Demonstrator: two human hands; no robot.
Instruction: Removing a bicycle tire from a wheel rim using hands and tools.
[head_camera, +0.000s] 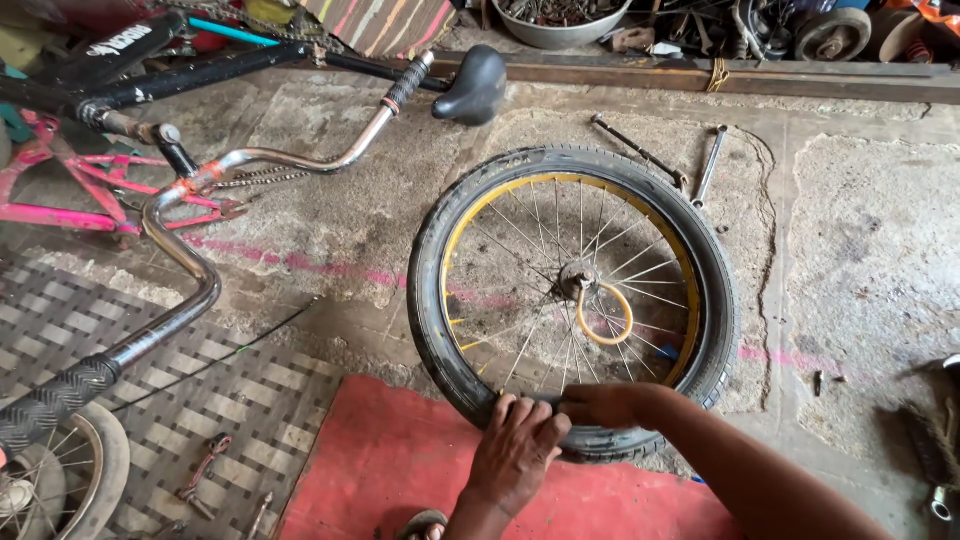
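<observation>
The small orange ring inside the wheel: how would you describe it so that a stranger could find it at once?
Start at the black-tyred bicycle wheel with the yellow rim lying flat on the concrete floor, above both hands. Follow its thin metal spokes to the metal hub at the centre. The small orange ring lies just below and right of the hub, the only closed loop among straight spokes.

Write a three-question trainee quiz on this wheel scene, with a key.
1. True or false: both hands press on the near edge of the tyre.
2. What colour is the rim? A) yellow B) chrome C) red
3. What lies beyond the wheel on the concrete floor?

Key:
1. True: left hand and right hand meet there.
2. A.
3. Two long metal tools.
</observation>
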